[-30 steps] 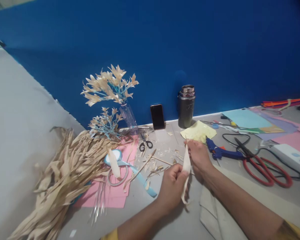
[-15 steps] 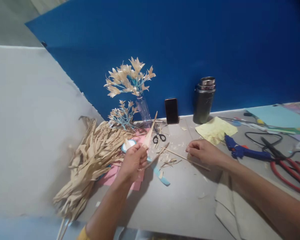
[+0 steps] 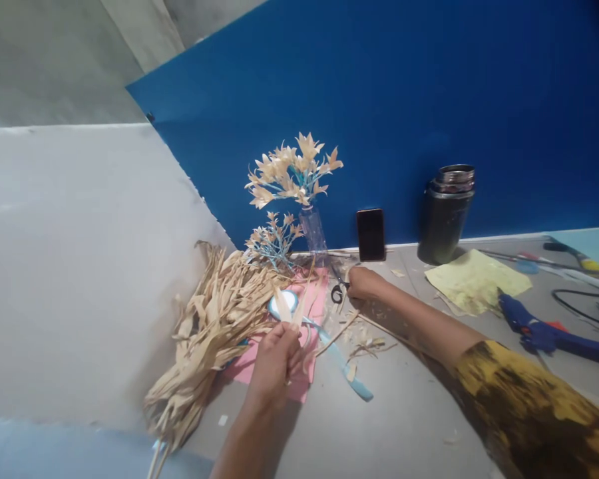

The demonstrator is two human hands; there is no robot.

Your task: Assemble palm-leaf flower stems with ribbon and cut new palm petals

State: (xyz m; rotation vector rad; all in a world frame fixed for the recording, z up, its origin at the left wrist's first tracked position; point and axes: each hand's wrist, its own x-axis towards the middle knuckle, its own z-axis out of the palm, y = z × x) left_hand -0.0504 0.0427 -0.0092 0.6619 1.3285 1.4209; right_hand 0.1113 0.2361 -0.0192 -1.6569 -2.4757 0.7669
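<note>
My left hand (image 3: 275, 356) is closed around a thin dried husk strip (image 3: 305, 299) that points up and away from me, over the pink paper (image 3: 259, 356). My right hand (image 3: 363, 282) reaches far forward and rests on the small black scissors (image 3: 338, 289), its fingers curled over them. A big pile of dried husk leaves (image 3: 214, 326) lies just left of my left hand. Behind it stands a clear vase (image 3: 313, 229) with husk flowers (image 3: 292, 171) on blue stems.
A blue board forms the back wall, a white board the left one. A phone (image 3: 371, 234) leans on the wall beside a dark flask (image 3: 445, 213). Yellow paper (image 3: 474, 279) and a blue glue gun (image 3: 539, 329) lie at right. A light-blue ribbon (image 3: 342, 362) and husk scraps litter the middle.
The view has swung left. My right hand let go of the strip and reached forward to the small scissors. My left hand carried the strip left, over the pink paper.
</note>
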